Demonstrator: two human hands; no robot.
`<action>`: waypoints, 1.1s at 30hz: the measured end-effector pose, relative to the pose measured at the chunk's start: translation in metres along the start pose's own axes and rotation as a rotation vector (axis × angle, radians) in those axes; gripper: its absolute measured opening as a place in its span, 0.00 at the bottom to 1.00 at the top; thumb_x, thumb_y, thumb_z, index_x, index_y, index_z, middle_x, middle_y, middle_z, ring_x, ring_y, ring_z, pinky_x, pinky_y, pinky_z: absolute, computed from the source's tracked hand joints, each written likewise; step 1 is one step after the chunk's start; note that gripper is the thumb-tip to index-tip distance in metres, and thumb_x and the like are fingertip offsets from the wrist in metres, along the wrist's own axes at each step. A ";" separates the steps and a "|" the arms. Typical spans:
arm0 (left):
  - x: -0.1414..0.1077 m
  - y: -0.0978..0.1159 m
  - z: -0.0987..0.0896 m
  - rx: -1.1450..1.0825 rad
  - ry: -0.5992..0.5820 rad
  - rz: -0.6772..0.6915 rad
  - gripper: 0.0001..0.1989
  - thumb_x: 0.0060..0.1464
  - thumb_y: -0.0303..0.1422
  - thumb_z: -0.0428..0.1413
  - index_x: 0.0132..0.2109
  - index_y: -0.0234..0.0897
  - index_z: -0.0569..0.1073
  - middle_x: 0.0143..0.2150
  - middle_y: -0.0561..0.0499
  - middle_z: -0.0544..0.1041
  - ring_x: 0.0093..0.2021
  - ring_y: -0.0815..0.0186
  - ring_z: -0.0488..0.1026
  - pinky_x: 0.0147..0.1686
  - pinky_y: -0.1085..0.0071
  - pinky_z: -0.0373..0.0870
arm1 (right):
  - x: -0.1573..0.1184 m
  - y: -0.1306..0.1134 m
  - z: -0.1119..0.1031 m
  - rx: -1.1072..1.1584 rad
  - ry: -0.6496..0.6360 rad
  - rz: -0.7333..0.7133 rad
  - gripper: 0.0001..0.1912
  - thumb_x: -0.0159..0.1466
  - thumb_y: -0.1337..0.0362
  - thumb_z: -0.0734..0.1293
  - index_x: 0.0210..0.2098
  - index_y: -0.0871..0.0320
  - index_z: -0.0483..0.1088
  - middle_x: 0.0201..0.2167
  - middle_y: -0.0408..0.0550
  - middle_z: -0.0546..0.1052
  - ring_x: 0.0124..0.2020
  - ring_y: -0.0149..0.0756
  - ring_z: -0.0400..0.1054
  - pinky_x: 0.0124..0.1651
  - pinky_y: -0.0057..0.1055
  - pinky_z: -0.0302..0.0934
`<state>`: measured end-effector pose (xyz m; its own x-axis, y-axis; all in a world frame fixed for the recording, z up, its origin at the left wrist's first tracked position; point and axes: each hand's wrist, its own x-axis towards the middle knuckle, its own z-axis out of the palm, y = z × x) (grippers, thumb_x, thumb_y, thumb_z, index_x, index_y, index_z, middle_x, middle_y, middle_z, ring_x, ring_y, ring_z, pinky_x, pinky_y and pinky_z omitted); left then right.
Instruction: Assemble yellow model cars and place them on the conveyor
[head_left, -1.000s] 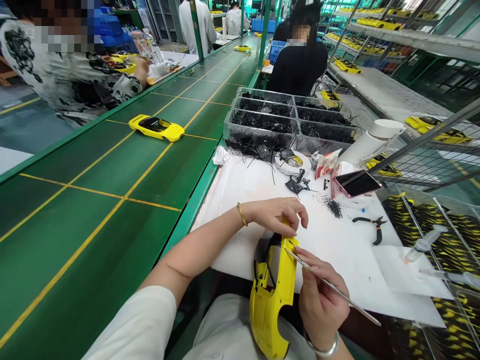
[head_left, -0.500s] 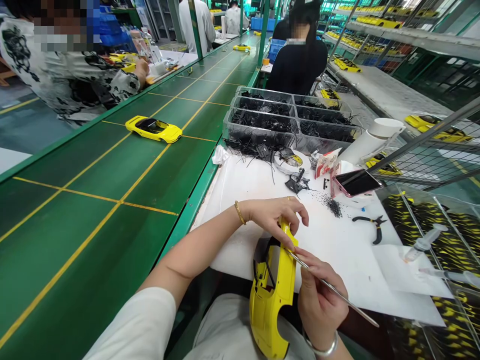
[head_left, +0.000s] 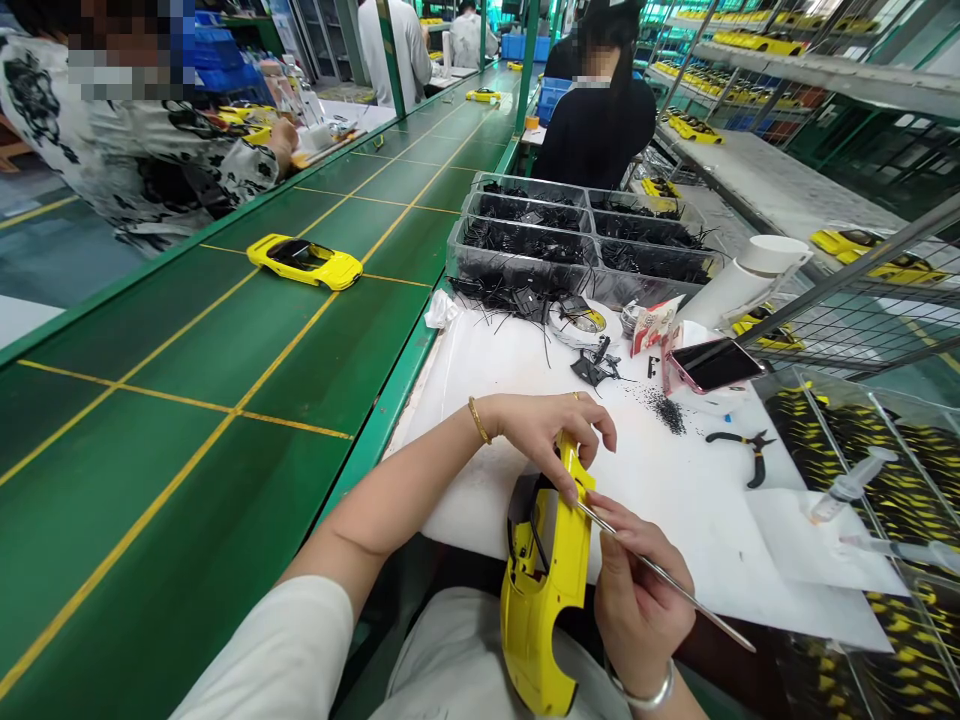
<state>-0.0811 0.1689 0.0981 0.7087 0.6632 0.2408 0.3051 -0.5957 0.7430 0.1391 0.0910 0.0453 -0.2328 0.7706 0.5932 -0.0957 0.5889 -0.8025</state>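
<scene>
My left hand [head_left: 553,436] grips the edge of a yellow model car body shell [head_left: 544,590], which is held upside down with its black-wired inside showing. My right hand [head_left: 637,590] pinches a long slim steel pick [head_left: 667,575]. The pick's tip rests at the shell's edge, close to my left fingers. Both hands are above a white foam pad [head_left: 660,510], and the lower end of the shell hangs past the pad's front edge, over my lap.
A clear divided tray [head_left: 525,245] of black wired parts stands ahead. Loose black parts, a pink-cased phone [head_left: 712,365], pliers [head_left: 742,448] and syringes [head_left: 847,490] lie around. A green conveyor belt [head_left: 225,340] carrying a yellow model car [head_left: 305,262] runs left. Co-workers [head_left: 596,130] sit beyond.
The yellow car and the yellow belt lines have shifted slightly toward the lower left. My hands, the shell and the pick have barely moved.
</scene>
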 end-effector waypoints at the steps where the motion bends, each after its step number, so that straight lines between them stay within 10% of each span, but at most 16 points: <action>1: 0.000 -0.001 -0.001 -0.001 -0.009 0.007 0.13 0.42 0.40 0.70 0.29 0.39 0.77 0.52 0.45 0.74 0.55 0.56 0.65 0.60 0.61 0.62 | 0.000 0.001 0.000 0.003 -0.009 0.001 0.15 0.62 0.81 0.64 0.41 0.56 0.70 0.39 0.48 0.78 0.48 0.47 0.75 0.49 0.49 0.70; 12: 0.008 0.000 -0.006 -0.048 -0.101 -0.031 0.17 0.40 0.43 0.71 0.26 0.37 0.74 0.45 0.46 0.75 0.48 0.58 0.69 0.58 0.60 0.60 | 0.011 -0.008 -0.033 -0.064 0.059 -0.033 0.11 0.59 0.78 0.68 0.38 0.59 0.72 0.38 0.50 0.78 0.47 0.51 0.74 0.50 0.55 0.67; 18: 0.018 -0.009 0.006 -0.081 -0.041 -0.045 0.17 0.41 0.45 0.70 0.27 0.38 0.76 0.46 0.46 0.75 0.48 0.59 0.69 0.58 0.61 0.60 | 0.021 -0.009 -0.038 0.144 0.061 0.310 0.01 0.64 0.67 0.66 0.36 0.56 0.71 0.33 0.45 0.69 0.37 0.36 0.69 0.46 0.39 0.66; 24: 0.021 -0.009 0.006 -0.068 -0.065 -0.062 0.18 0.48 0.50 0.65 0.26 0.39 0.76 0.49 0.46 0.75 0.51 0.57 0.68 0.61 0.60 0.56 | 0.030 0.010 -0.024 0.127 0.001 0.702 0.17 0.58 0.52 0.73 0.40 0.55 0.70 0.35 0.45 0.69 0.35 0.34 0.64 0.37 0.30 0.63; 33: 0.020 -0.007 0.011 0.015 -0.045 -0.057 0.23 0.67 0.44 0.43 0.32 0.38 0.76 0.48 0.45 0.75 0.49 0.61 0.68 0.59 0.64 0.58 | 0.032 0.013 0.000 0.286 -0.093 0.855 0.25 0.54 0.52 0.76 0.41 0.53 0.61 0.31 0.41 0.70 0.26 0.32 0.65 0.26 0.29 0.64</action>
<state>-0.0622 0.1809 0.0910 0.7178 0.6752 0.1701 0.3545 -0.5646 0.7453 0.1302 0.1233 0.0541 -0.4107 0.8874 -0.2096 -0.0880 -0.2673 -0.9596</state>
